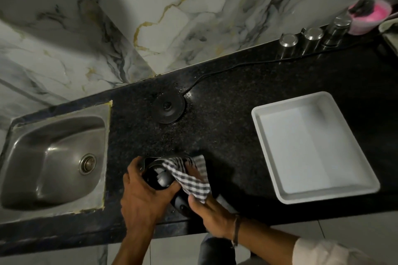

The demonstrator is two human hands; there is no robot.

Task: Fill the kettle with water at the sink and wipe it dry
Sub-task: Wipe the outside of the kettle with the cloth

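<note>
Black-and-white checked cloth [189, 175], seemingly black kettle [159, 178], white tray [267, 114], speckled black counter [226, 114].

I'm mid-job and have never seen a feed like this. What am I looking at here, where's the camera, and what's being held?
There is no machine: these are a person's two bare hands, filmed by one wide-angle camera worn on the head, looking down at a dark speckled counter.

The left hand grips the black kettle, which sits at the counter's near edge. The right hand presses a checked cloth against the kettle, so this looks like the wiping step.

Around them: a steel sink on the left, the kettle's round black base further back with its cord running along the wall, and a white tray on the right. Three steel cups stand upside down near the marble wall, beside a pink tub.

Whether the kettle holds water cannot be seen.
</note>
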